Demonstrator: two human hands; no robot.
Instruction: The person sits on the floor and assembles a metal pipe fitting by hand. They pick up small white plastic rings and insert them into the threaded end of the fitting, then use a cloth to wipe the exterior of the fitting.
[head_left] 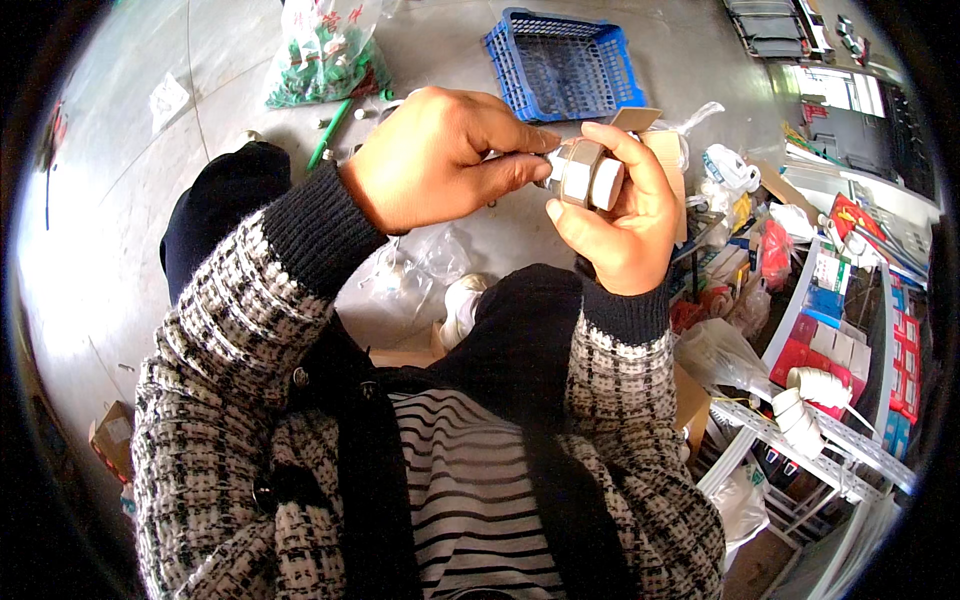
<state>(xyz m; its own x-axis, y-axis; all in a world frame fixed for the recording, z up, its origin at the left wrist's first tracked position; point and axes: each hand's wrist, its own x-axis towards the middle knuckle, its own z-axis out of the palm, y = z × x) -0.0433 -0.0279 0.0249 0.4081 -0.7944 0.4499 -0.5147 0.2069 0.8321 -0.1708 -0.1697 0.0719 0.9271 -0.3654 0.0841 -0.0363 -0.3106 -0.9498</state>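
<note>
Together, the left hand (440, 160) and right hand (615, 215) grip a small fitting (585, 175); a blue basket (565, 62) lies just beyond them.

Bright daylight glare on the pale floor (120, 180) at left, fisheye-bent dark rim.

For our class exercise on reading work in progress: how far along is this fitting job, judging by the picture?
Done: the grey-and-white pipe fitting is out of any bag and up in both hands. In hand: the right hand cradles it while the left hand pinches its end. Whether parts are fully joined cannot be told. Left: the bag of green and white parts on the floor looks full, and the blue basket appears empty.
</note>
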